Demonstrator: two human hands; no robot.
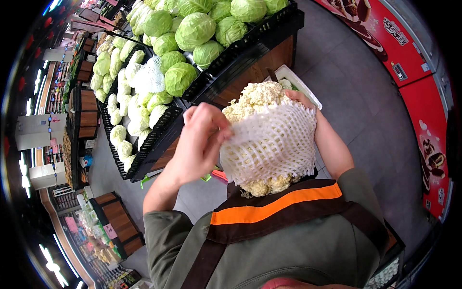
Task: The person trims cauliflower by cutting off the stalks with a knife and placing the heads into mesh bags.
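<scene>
A large cream-coloured cauliflower [255, 98] is in front of my chest, its florets bare at the top and bottom. Around its middle stretches a white foam net sleeve [272, 142]. At the net's left edge, my left hand [199, 142] is closed, thumb and fingers pinching the mesh. On the far right side of the cauliflower, my right hand [301, 98] grips it, with part of the fingers hidden behind the head and the net.
Cabbages [195, 31] and smaller napa cabbages [139, 118] fill black crates on a wooden stand ahead and left. Another foam net [150, 77] lies among them. A white foam box [308, 91] is beyond the cauliflower. A red freezer [423, 111] lines the right.
</scene>
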